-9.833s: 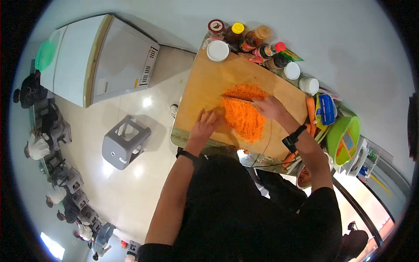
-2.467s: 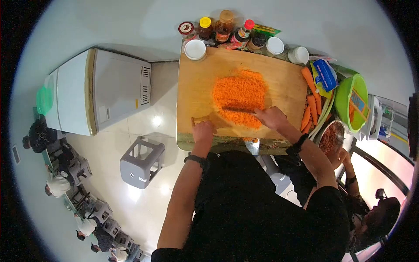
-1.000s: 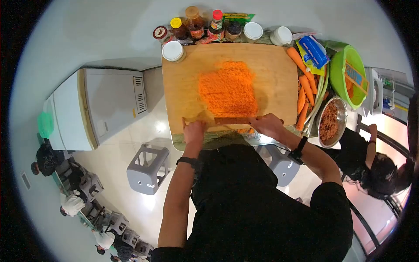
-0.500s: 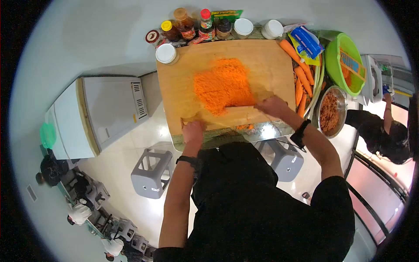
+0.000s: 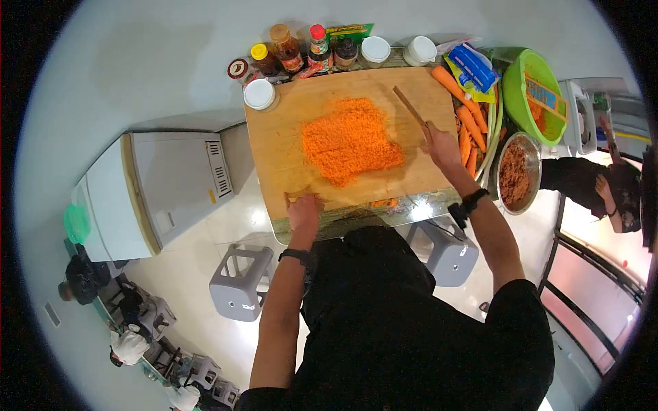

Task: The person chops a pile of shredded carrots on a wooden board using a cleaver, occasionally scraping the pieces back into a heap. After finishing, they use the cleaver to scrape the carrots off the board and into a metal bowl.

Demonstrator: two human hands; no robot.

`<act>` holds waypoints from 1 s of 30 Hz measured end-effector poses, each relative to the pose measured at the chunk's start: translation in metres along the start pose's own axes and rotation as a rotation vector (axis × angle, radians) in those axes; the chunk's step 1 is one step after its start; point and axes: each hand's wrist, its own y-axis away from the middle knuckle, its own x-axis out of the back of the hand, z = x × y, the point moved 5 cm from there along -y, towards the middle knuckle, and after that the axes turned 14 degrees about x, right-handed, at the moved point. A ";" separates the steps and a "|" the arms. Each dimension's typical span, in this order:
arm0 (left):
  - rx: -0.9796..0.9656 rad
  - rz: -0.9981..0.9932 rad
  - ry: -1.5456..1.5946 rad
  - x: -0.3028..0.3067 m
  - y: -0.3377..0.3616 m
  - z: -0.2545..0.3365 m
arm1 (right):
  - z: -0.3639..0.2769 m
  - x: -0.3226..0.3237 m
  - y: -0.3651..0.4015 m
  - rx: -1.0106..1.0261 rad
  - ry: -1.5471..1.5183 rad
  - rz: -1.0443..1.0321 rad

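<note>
Head cam: knife [image 5: 409, 106] up over the board, chopped carrot [image 5: 349, 140] piled mid-board

R hand [image 5: 439, 144] is clenched on the knife handle, blade angled up-left over the cutting board [image 5: 274, 151], just right of the pile w/o touching it. L hand [image 5: 301, 209] sits on the board's near edge, can't tell if it's gripping or just resting. Whole carrots [image 5: 466, 123] lie along the board's right side, bottles [image 5: 288, 48] at the back.

I see right hand [image 5: 439, 145] gripping knife [image 5: 410, 108] above board [image 5: 274, 151], near its right edge; left hand [image 5: 303, 209] rests on near edge; chopped carrot [image 5: 349, 140] mid-board.
</note>
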 end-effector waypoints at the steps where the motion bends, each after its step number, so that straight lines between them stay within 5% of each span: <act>1: 0.003 0.003 0.009 0.000 0.000 -0.001 | 0.000 -0.007 -0.008 -0.008 0.053 0.041; 6: -0.066 0.022 0.027 0.008 0.001 -0.003 | -0.034 -0.045 -0.028 0.021 0.105 0.163; 12: -0.035 -0.030 0.084 -0.001 0.001 -0.006 | -0.078 -0.059 -0.018 0.139 0.103 -0.193; 15: -0.053 0.001 0.096 -0.008 -0.002 -0.007 | -0.042 -0.055 -0.008 0.420 0.065 -0.033; 18: -0.025 -0.052 0.202 -0.002 -0.001 -0.008 | -0.009 -0.033 -0.007 0.373 0.148 0.077; 20: -0.018 -0.118 0.121 -0.005 0.000 -0.009 | 0.008 -0.009 -0.005 0.048 0.012 0.230; 23: -0.003 -0.069 0.085 0.002 0.006 -0.006 | 0.002 -0.008 -0.004 -0.171 0.027 0.127; 28: -0.032 -0.021 0.127 0.002 0.006 -0.009 | -0.028 -0.055 -0.008 -0.067 0.119 0.141; 30: -0.006 -0.033 0.155 0.006 0.006 -0.008 | -0.046 -0.059 -0.013 0.169 0.024 0.058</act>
